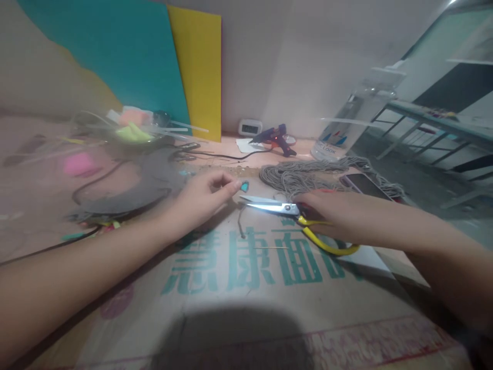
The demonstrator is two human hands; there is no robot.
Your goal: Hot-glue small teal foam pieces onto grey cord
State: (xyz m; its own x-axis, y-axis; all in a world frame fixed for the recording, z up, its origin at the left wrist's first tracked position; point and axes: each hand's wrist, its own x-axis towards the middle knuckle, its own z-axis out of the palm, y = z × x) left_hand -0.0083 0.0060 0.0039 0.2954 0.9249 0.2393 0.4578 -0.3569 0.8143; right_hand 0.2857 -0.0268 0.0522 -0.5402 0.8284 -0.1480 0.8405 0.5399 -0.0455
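My left hand [204, 203] pinches a small turquoise piece with a grey edge [244, 186] between thumb and fingertips. In my right hand [335, 210] is a pair of scissors [269, 206] with yellow handles. Its blades are slightly parted and point left, close below the turquoise piece. A short length of grey cord [241, 222] hangs or lies beneath the blade tips; whether it joins the piece I cannot tell. A thin wooden stick [271, 247] lies on the printed sheet [231, 303] under my hands.
Behind my right hand lies a skein of grey cord [287, 177] with a phone [365, 186] by it. A glue gun [273, 137], a small white digital clock [250, 127] and a clear bottle [339, 128] stand farther back. Blurred craft scraps [133, 133] are at left.
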